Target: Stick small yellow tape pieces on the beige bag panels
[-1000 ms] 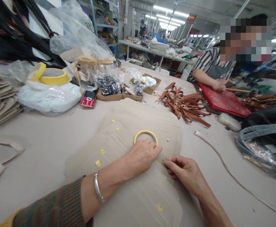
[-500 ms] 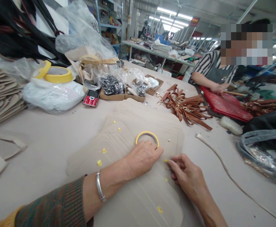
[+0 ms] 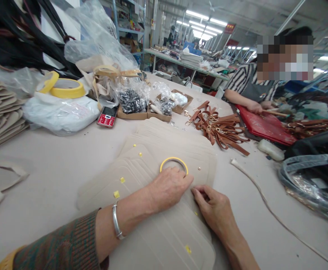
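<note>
Curled over a roll of yellow tape (image 3: 184, 164) is my left hand (image 3: 169, 189), closed on its lower part; the ring's top edge shows above my knuckles. Just right of it, my right hand (image 3: 216, 210) has thumb and forefinger pinched together close to my left fingertips. Whatever is in that pinch, if anything, is hidden. Both hands are over overlapping beige panels (image 3: 164, 140), spread out in layers. Small yellow tape pieces (image 3: 116, 194) stick to several panels, and a small metal stud (image 3: 199, 168) shows on the right side.
Brown straps (image 3: 220, 129) with metal clips lie at the right, near a co-worker's hand (image 3: 255, 108) by a red panel (image 3: 267, 125). A red phone (image 3: 107, 117) and boxes of bagged hardware (image 3: 132, 101) stand behind. A cord (image 3: 261, 191) crosses the right side; stacked pieces (image 3: 0, 108) are at left.
My right hand has moved left and slightly up, toward my left fingers. The yellow bit seen at its fingertips no longer shows. My left hand stays on the roll.
</note>
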